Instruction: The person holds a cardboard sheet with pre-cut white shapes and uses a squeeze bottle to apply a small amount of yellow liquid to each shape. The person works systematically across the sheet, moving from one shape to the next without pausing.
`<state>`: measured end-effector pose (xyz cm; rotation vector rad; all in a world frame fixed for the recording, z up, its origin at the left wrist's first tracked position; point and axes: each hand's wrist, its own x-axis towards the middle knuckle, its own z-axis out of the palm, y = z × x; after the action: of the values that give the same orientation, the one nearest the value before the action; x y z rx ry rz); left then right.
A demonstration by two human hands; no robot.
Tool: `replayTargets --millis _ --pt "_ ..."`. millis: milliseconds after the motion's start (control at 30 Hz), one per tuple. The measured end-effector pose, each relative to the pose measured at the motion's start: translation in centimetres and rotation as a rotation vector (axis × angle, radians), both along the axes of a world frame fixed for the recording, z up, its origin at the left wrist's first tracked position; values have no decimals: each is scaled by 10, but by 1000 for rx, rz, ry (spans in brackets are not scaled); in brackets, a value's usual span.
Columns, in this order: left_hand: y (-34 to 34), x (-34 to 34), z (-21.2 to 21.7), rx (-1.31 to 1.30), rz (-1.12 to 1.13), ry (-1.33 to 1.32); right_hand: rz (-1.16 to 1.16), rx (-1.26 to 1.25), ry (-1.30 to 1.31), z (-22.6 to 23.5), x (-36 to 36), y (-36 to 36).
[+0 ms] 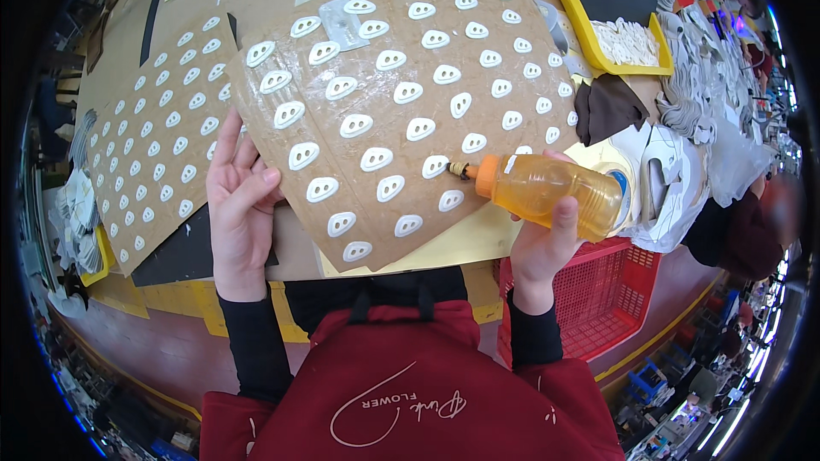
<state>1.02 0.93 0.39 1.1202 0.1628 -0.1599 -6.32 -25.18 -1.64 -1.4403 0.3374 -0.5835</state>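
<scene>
A brown cardboard sheet (376, 222) lies tilted in front of me, bearing rows of small white rounded-triangular pieces (420, 129), each with two holes. My left hand (242, 196) grips its left edge, palm up, with some fingertips hidden under the sheet. In my right hand (547, 243) is a squeeze bottle (555, 192) of amber liquid with an orange cap. The bottle lies nearly sideways, its dark, wrapped nozzle pointing left. That tip is at one white piece (435, 166) in the lower right part of the sheet; whether it touches cannot be seen.
Another sheet of white pieces (162, 141) lies to the left. At the back right, a yellow tray (589, 38) holds many white pieces. Dark fabric (608, 109) and stacked grey-white parts (688, 77) lie at right. A red plastic basket (611, 307) stands below the table edge.
</scene>
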Motion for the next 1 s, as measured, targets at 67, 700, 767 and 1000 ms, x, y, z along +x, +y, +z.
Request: replayTargets --millis 67,700,767,1000 --pt "0 0 0 0 -1 3 2 -6 -13 0 0 1" --pt "-2 4 0 3 2 -13 84 -96 -87 6 -3 22" --pt "-2 4 0 1 -1 -14 91 -69 -89 7 -3 24" --pt "-3 4 1 -12 14 -10 -64 454 -50 15 7 0"
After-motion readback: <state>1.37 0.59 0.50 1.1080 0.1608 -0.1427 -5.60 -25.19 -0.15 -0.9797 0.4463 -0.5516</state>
